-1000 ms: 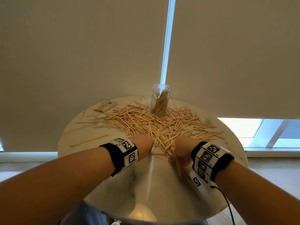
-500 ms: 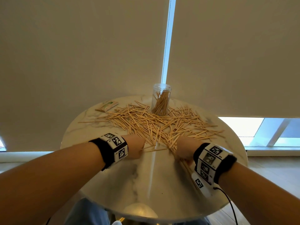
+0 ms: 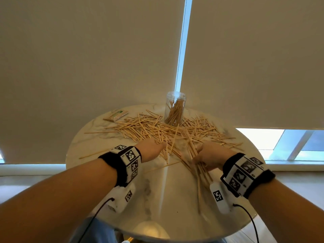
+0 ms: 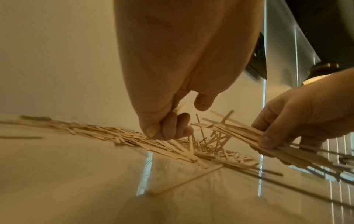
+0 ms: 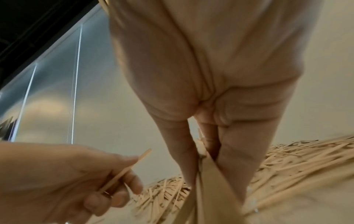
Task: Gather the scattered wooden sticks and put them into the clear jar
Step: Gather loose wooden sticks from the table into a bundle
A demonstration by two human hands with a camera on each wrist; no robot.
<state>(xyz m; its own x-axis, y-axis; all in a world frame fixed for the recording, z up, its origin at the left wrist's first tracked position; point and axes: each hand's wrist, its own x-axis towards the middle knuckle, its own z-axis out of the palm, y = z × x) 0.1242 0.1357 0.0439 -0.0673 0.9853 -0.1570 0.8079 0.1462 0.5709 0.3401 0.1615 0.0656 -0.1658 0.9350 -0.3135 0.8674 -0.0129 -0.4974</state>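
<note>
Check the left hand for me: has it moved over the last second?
Yes. The left hand first drew back toward the table's near left edge, then pushed forward again into the scattered sticks, toward the clear jar. It pinches one stick.

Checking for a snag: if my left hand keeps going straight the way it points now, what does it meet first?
The left hand points away across the table, so it would likely run straight into the scattered sticks first. The clear jar stands beyond them; depth is uncertain.

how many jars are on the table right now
1. The jar stands upright at the table's far edge, behind the scattered sticks, with some sticks already inside. No other jar shows in any view.
</note>
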